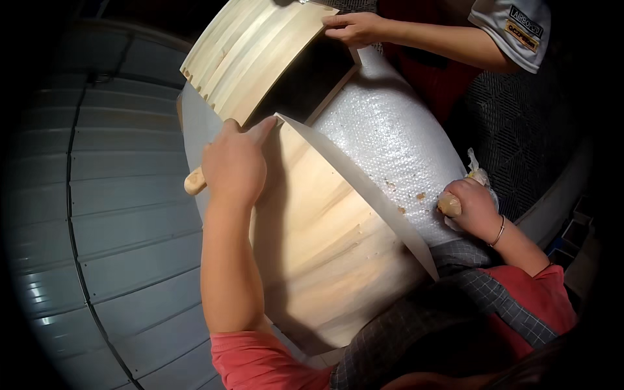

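Observation:
A pale wooden panel (325,227), part of a box-like piece, stands tilted close to my body. At its far corner my left hand (235,162) is closed, thumb and fingers touching the edge. From the outer side of that hand juts a rounded wooden handle (195,181); the rest of the tool is hidden. My right hand (474,205), over to the right, is closed around a light brown wooden handle end (449,205). Crumpled whitish plastic (478,170) with yellowish stuff shows beyond that fist.
Bubble wrap (390,130) with brown crumbs covers the work surface. Farther off, another person's hand (356,29) holds the edge of a second open wooden box (260,52). A grey corrugated metal wall or door (136,214) runs along the left. Dark patterned matting (513,130) lies at right.

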{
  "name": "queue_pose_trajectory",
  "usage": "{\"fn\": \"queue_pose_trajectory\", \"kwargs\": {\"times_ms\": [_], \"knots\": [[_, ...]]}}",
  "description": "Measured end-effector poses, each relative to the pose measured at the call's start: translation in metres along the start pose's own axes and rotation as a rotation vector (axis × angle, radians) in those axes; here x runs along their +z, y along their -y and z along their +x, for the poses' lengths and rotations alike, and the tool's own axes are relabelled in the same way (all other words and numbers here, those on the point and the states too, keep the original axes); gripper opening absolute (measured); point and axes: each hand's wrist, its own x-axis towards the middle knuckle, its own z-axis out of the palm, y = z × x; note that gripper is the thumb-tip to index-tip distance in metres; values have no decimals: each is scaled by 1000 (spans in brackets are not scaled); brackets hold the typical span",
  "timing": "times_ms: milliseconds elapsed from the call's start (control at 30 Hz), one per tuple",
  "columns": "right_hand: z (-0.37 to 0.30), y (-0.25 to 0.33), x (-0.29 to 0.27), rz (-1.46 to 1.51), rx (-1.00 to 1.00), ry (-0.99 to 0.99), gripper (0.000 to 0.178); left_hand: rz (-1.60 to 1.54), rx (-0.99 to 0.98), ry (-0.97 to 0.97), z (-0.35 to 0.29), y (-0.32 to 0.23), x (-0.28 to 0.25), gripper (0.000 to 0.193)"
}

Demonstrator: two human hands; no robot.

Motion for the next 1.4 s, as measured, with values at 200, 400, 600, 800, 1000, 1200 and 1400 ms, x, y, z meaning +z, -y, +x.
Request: {"fn": "queue_pose_trajectory", "kwargs": {"times_ms": [200, 400, 600, 800, 1000, 1200, 1400], "knots": [[2, 3, -4, 19, -9, 7, 22, 12, -24, 85, -11, 5, -16, 33], [6, 8, -8, 25, -5, 18, 19, -188, -134, 87, -29, -11, 6, 57], [7, 11, -8, 12, -18, 1, 15, -160, -107, 99, -34, -12, -1, 52], [4, 7, -6, 5, 29, 22, 21, -131, -123, 127, -30, -19, 1, 54], [1, 0, -2, 21, 41, -11, 22, -104, -53, 94, -23, -13, -9, 52], [2, 1, -4, 23, 43, 9, 19, 46, 43, 113, -19, 2, -17, 37], [1, 4, -4, 21, 54, 40, 17, 14, -67, 81, -7, -10, -6, 36]]}}
